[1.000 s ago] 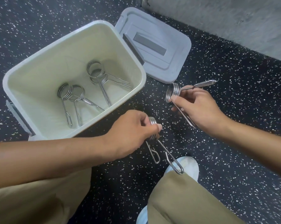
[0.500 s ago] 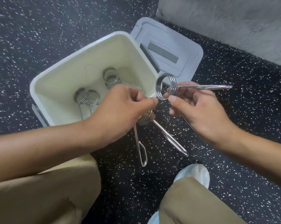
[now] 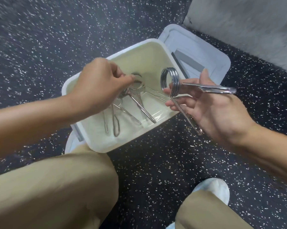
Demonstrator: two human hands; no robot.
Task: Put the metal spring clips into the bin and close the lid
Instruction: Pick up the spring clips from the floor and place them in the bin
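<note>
Several clips [image 3: 123,113] already binned; your left hand [image 3: 98,85] pinches one inside, right hand [image 3: 210,109] loosely holds another [image 3: 170,81], lid [image 3: 205,52] open.

A: The bin [image 3: 156,47]?
B: White rim, cream inside. Silver clips [image 3: 139,111]; pale grey-blue lid [image 3: 210,52] at two o'clock.
A: Floor [image 3: 156,162]?
B: Black, white-speckled. Trousers [image 3: 57,187] khaki.

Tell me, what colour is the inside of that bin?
Pale cream inside the bin, with a whiter rim; the head view shows it well.
</note>
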